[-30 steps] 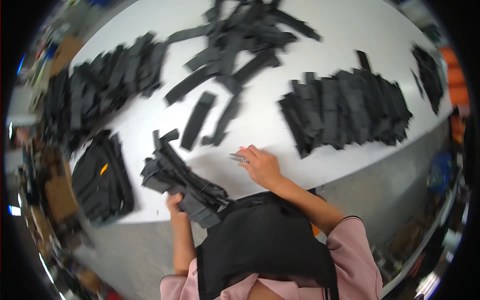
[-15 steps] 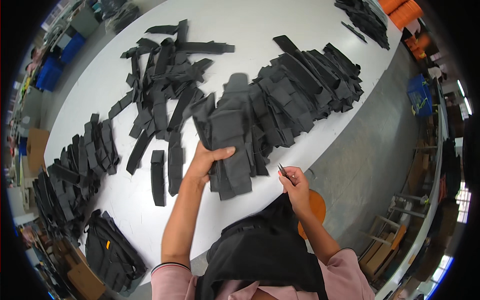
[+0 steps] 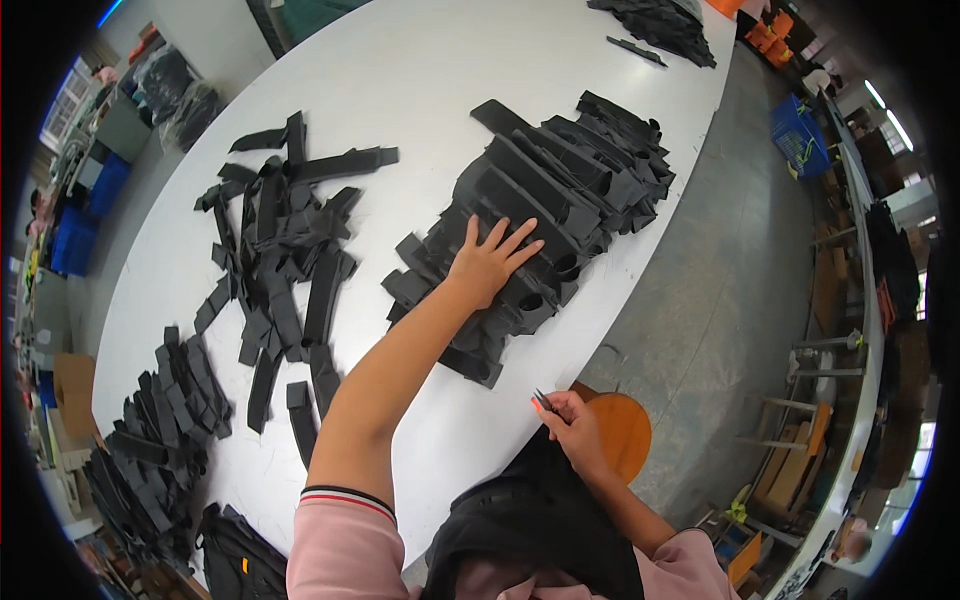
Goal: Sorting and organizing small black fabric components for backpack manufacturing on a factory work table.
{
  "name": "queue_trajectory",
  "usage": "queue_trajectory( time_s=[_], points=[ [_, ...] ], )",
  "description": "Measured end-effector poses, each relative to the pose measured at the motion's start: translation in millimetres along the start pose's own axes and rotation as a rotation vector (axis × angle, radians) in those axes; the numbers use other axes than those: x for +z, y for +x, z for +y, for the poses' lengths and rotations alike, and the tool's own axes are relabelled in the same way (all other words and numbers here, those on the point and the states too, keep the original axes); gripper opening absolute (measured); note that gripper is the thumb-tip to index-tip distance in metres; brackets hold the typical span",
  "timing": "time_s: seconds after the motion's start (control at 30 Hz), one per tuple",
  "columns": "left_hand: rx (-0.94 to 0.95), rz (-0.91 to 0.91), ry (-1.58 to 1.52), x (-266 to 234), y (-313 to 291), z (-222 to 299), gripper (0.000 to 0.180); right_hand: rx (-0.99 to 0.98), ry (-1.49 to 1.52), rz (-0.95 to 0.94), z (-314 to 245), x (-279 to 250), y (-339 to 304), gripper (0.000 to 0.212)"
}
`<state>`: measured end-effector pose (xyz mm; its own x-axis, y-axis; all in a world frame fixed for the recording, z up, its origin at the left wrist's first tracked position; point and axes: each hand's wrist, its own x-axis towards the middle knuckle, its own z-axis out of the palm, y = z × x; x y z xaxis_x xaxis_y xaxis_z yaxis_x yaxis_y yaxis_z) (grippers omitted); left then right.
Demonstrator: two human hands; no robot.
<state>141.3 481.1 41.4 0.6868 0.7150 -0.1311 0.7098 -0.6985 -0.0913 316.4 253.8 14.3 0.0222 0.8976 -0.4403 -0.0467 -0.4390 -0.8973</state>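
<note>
My left hand (image 3: pixel 482 270) lies with fingers spread on a long row of black fabric strips (image 3: pixel 520 205), overlapping and stacked, right of the table's middle. It presses on top without gripping any. At the table's near edge my right hand (image 3: pixel 572 425) is closed round small dark thread snips (image 3: pixel 543 402), pointed ends up and a bit of orange showing; the fingers cover most of them. Left of the row, a loose tangled heap of black fabric strips (image 3: pixel 275 235) spreads over the white table (image 3: pixel 420 120).
Another row of black pieces (image 3: pixel 160 430) lies at the table's left edge, near a black backpack (image 3: pixel 240 560). A further dark pile (image 3: pixel 665 30) sits at the far right. Beside my right arm stands an orange round stool (image 3: pixel 620 435). A blue basket (image 3: pixel 800 135) is beyond the aisle.
My left hand has let go of the bundle of black strips it gripped and now rests open farther along the row. The view has shifted; the snips stay in my right hand.
</note>
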Motion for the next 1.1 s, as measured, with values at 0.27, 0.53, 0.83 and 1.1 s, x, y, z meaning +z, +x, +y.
queue_trajectory(
  time_s=[0.27, 0.53, 0.83, 1.1],
  points=[
    [-0.011, 0.117, -0.129, -29, -26, 7, 0.094, -0.167, -0.240, -0.004, -11, 4, -5, 0.023],
    [-0.760, 0.461, -0.626, 45, -200, 38, 0.077, -0.102, -0.513, -0.294, -40, 40, -5, 0.019],
    [-1.461, 0.476, -0.454, 121, -352, 58, 0.079, 0.244, -0.447, -0.788, -31, 149, 13, 0.022],
    [-1.681, 0.445, -0.741, 126, -360, 37, 0.085, -0.063, -0.439, -0.868, -5, 271, 52, 0.024]
  ],
)
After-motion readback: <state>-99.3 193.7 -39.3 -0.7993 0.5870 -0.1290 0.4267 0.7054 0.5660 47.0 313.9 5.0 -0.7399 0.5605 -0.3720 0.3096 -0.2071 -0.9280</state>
